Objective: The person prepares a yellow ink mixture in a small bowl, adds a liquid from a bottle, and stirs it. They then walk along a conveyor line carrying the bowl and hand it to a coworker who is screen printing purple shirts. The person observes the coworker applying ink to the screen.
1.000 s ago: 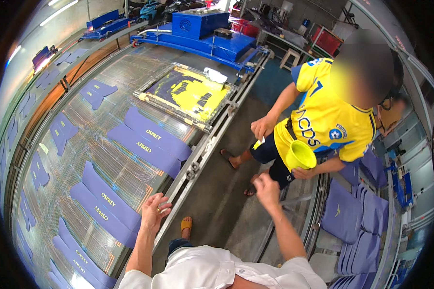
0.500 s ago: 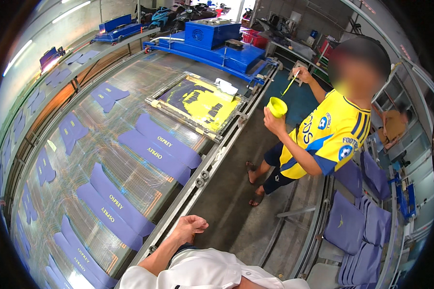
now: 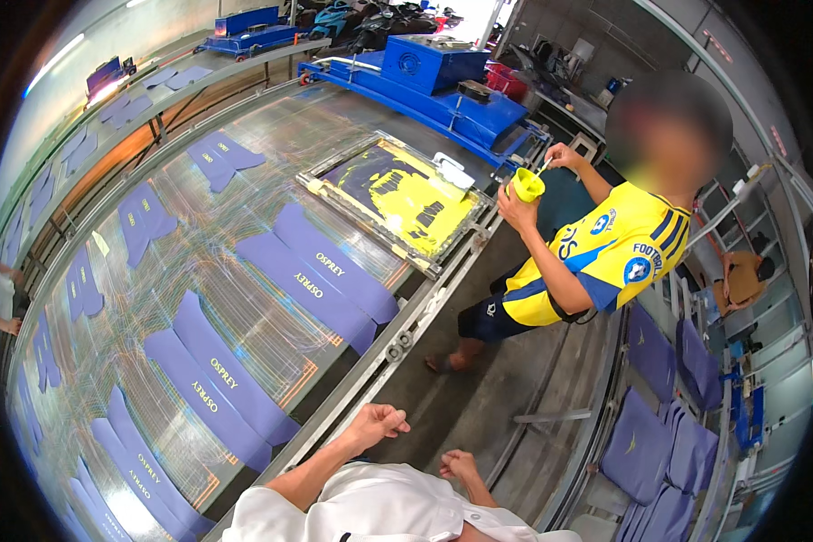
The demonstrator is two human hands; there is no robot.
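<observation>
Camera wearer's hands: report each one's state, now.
Left hand: closed, fingers curled, nothing visible in it.
Right hand: fingers curled, nothing visible in it; whether fully closed, cannot tell.

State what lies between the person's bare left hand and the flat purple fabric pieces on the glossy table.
In the head view, a long grey metal rail runs between the left hand and the purple fabric pieces.

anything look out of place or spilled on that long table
A small, flat, pale yellow scrap lies on the long grey table, between flat printed purple pieces toward the left; its colour and shape don't match them. No spill stands out.
</observation>
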